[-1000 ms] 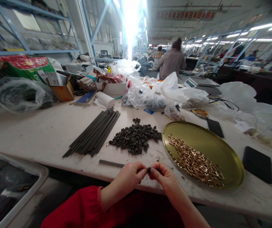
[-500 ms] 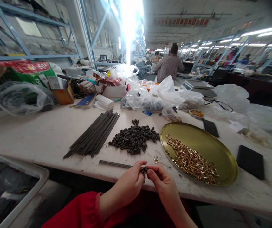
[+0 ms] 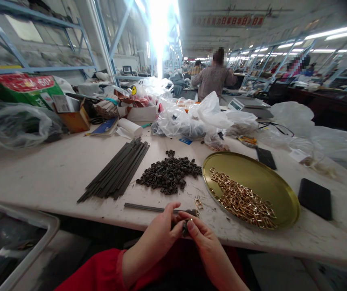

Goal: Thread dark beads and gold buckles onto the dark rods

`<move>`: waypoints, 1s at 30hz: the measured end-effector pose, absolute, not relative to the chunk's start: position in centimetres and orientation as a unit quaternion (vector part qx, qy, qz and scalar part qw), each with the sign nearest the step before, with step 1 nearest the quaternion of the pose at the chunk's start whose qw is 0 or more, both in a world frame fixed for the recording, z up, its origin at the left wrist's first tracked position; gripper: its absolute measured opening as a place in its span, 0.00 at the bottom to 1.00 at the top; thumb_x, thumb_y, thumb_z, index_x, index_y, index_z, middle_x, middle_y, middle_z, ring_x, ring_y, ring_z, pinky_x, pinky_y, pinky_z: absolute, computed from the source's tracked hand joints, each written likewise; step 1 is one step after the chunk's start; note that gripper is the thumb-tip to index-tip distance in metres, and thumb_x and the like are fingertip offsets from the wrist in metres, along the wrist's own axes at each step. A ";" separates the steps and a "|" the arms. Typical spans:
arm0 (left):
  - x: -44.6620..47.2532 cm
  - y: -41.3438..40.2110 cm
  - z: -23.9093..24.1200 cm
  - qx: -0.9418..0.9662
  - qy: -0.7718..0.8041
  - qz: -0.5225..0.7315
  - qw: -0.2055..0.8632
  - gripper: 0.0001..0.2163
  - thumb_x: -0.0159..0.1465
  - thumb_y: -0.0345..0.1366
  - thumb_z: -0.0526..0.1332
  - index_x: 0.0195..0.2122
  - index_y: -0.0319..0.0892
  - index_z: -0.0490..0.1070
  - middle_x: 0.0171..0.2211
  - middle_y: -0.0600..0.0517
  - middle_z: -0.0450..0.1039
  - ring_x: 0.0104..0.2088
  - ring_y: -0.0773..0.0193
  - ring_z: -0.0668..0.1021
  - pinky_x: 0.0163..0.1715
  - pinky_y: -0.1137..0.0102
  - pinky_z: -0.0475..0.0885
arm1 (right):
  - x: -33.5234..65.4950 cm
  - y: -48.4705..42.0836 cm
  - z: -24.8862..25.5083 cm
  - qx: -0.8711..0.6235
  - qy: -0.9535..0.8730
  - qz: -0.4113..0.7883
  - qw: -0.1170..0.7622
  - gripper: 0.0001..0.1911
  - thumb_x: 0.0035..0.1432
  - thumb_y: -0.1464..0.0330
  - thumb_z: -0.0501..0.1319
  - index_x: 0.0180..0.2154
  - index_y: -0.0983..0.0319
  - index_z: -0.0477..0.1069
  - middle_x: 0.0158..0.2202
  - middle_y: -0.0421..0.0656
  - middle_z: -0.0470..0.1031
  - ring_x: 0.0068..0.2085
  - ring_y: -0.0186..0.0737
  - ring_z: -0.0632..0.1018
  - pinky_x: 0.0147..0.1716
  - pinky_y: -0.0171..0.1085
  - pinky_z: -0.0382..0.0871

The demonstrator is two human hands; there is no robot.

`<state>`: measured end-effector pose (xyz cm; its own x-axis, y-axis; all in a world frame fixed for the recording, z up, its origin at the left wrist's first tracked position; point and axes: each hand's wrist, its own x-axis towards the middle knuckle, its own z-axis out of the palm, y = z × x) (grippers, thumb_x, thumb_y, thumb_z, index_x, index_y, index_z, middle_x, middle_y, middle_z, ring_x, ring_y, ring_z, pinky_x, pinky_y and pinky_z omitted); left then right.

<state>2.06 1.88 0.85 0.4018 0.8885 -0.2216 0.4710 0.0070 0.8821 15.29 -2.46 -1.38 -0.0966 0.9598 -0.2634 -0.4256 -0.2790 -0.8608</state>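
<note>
Near the table's front edge, my left hand [image 3: 160, 229] and my right hand [image 3: 205, 239] meet, fingers pinched together. Between their fingertips is a small dark piece [image 3: 185, 228] with a metallic glint, mostly covered, so its exact shape is unclear. Just beyond the fingers lies a narrow dark strap [image 3: 149, 208], its right end showing past my left fingers. Two or so gold rectangular buckles [image 3: 198, 203] rest by that end. Farther back is a heap of small dark strap loops [image 3: 170, 176], with a bundle of dark straps [image 3: 115, 171] to its left.
A round gold tray [image 3: 278, 190] at right carries a pile of gold buckles [image 3: 243, 198]. Beside it lie two flat black objects [image 3: 315, 198]. Plastic bags [image 3: 191, 117] crowd the back. A plastic bin [image 3: 44, 226] stands lower left. A person [image 3: 214, 79] is farther off.
My hands have drawn slightly down, toward me, with the small dark piece. The strap's right end now shows beyond my fingers. The whole view has shifted a little.
</note>
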 end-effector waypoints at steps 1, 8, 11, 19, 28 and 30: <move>2.1 2.0 0.7 0.668 0.514 0.208 0.496 0.20 0.59 0.37 0.56 0.52 0.39 0.58 0.32 0.50 0.74 0.34 0.61 0.75 0.36 0.69 0.67 | 15.2 -2.5 -1.6 -0.438 -0.304 0.669 0.518 0.19 0.50 0.56 0.62 0.43 0.58 0.73 0.36 0.43 0.78 0.40 0.44 0.76 0.46 0.44 0.65; 2.0 1.8 0.7 0.661 0.475 0.223 0.537 0.08 0.61 0.37 0.53 0.39 0.40 0.63 0.27 0.54 0.69 0.27 0.66 0.71 0.28 0.73 0.66 | 15.3 -2.1 -2.2 -0.428 -0.241 0.674 0.552 0.18 0.48 0.61 0.65 0.43 0.59 0.72 0.38 0.43 0.77 0.39 0.42 0.76 0.42 0.42 0.68; 1.9 1.5 1.0 0.669 0.453 0.215 0.549 0.06 0.59 0.33 0.52 0.37 0.40 0.65 0.32 0.51 0.70 0.31 0.65 0.72 0.32 0.71 0.67 | 15.2 -1.8 -2.0 -0.447 -0.202 0.660 0.569 0.17 0.45 0.62 0.67 0.39 0.58 0.71 0.34 0.40 0.77 0.33 0.39 0.77 0.36 0.39 0.70; 2.4 1.7 0.2 0.675 0.488 0.216 0.509 0.04 0.59 0.36 0.54 0.31 0.41 0.65 0.30 0.52 0.70 0.32 0.63 0.71 0.34 0.70 0.66 | 14.7 -1.8 -1.5 -0.509 -0.243 0.579 0.589 0.18 0.41 0.58 0.68 0.34 0.59 0.71 0.30 0.39 0.74 0.32 0.39 0.74 0.32 0.36 0.70; 1.9 1.6 1.1 0.580 0.490 0.179 0.626 0.07 0.52 0.38 0.56 0.25 0.41 0.59 0.20 0.59 0.62 0.19 0.72 0.64 0.19 0.76 0.58 | 15.9 -2.8 -1.0 -0.472 -0.270 0.638 0.546 0.17 0.46 0.58 0.65 0.38 0.60 0.72 0.28 0.38 0.74 0.30 0.36 0.73 0.34 0.34 0.66; 1.9 1.4 1.4 0.566 0.489 0.176 0.640 0.07 0.50 0.37 0.56 0.24 0.41 0.59 0.20 0.58 0.63 0.18 0.73 0.64 0.19 0.76 0.58 | 16.1 -2.9 -1.2 -0.475 -0.271 0.636 0.544 0.15 0.47 0.58 0.65 0.35 0.60 0.73 0.26 0.38 0.74 0.29 0.35 0.72 0.32 0.34 0.65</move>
<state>1.86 1.40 1.44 0.4593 0.7790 -0.4268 0.3288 0.2973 0.8964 16.07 -2.94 -1.23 0.0443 0.9498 -0.3098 -0.4347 -0.2609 -0.8619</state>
